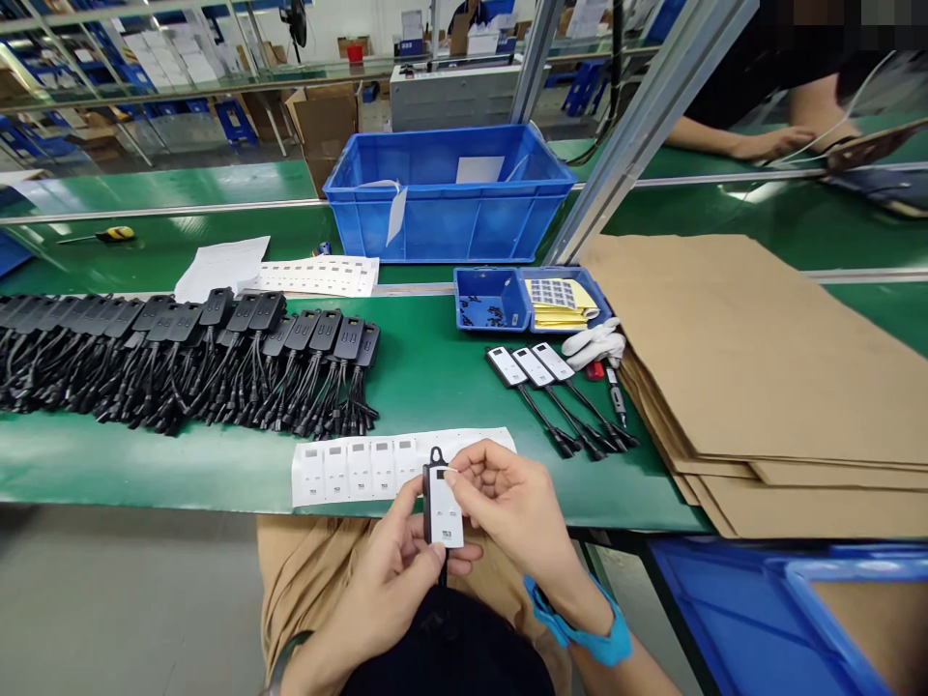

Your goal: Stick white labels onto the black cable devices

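Note:
My left hand (391,583) is closed around a small black plastic device (427,512) with a hanging loop on top and a cable below. A white label (445,522) printed "TS3" covers most of its front, slightly offset so that the black left edge shows. The fingers of my right hand (516,503) pinch the label's upper right corner. Just beyond my hands lies a sheet of white labels (360,468) at the table's front edge. Several black devices with cables (301,333) fill the left side. Three labelled devices (533,367) lie to the right.
A blue bin (449,217) stands at the back. Before it, a small blue box (489,325) holds screws and yellow-backed stickers. White gloves (594,343), a pen-like tool (616,398) and stacked cardboard (790,358) lie right. Another person's hand (772,143) shows at upper right.

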Available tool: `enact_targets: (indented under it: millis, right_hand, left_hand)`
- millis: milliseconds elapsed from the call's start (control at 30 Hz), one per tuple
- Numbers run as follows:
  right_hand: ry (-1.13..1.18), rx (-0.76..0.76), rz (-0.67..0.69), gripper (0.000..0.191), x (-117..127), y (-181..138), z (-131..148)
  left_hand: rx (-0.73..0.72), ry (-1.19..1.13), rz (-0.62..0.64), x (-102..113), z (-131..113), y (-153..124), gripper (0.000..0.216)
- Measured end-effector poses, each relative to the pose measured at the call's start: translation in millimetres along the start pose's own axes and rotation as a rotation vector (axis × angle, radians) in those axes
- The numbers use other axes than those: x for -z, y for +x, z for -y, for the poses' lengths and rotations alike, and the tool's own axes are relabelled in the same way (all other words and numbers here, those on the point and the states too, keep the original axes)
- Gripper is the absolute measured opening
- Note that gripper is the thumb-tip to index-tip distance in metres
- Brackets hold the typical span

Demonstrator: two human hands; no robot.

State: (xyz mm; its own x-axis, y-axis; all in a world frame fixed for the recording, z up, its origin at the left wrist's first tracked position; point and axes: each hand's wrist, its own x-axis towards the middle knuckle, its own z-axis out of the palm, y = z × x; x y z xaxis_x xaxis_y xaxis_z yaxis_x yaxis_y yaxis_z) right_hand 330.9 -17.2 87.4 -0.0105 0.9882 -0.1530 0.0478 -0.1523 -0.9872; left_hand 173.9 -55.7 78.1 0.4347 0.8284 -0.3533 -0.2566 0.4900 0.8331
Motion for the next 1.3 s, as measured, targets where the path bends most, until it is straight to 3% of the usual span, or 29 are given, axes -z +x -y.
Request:
enact_targets:
  millis: [367, 567, 733, 800, 867, 933, 1133, 1300]
  right_hand:
    - [-0.213, 0.088, 0.085, 0.026, 0.4, 5.0, -10.6]
    - [-0.2, 0.072, 0.164, 0.054, -4.0, -4.5, -16.3]
    - [-0.007, -0.075, 0.315, 0.102, -0.1, -16.7, -16.7]
    - [0.031, -0.067, 0.36, 0.095, 0.9, -19.6, -19.4]
    - [-0.04, 0.009, 0.309, 0.068, 0.8, -20.4, -22.3]
    - [-0.14, 0.092, 0.226, 0.053, -0.3, -19.8, -24.3]
    - [-0.265, 0.202, 0.142, 0.049, -4.8, -19.5, -23.2]
    - [-0.487, 0.331, 0.114, 0.057, -4.1, -25.3, -17.3]
  left_hand:
    - [0.137, -0.209, -0.063, 2.2, -9.7, 5.7, 0.058]
    - [0.141, -0.197, -0.098, 1.0, -8.2, 9.9, 0.054]
    - [0.069, -0.232, -0.099, -1.1, -7.0, 10.9, 0.049]
    - [0.048, -0.219, -0.098, -2.2, -7.9, 11.1, 0.05]
    - [0.043, -0.151, -0.106, -3.1, -8.5, 11.1, 0.053]
    - [0.039, -0.045, -0.136, -3.7, -7.4, 11.0, 0.055]
    - [-0.065, 0.237, -0.218, -1.3, 6.2, 14.9, 0.054]
    - [-0.016, -0.149, -0.263, -7.0, 6.4, 26.0, 0.064]
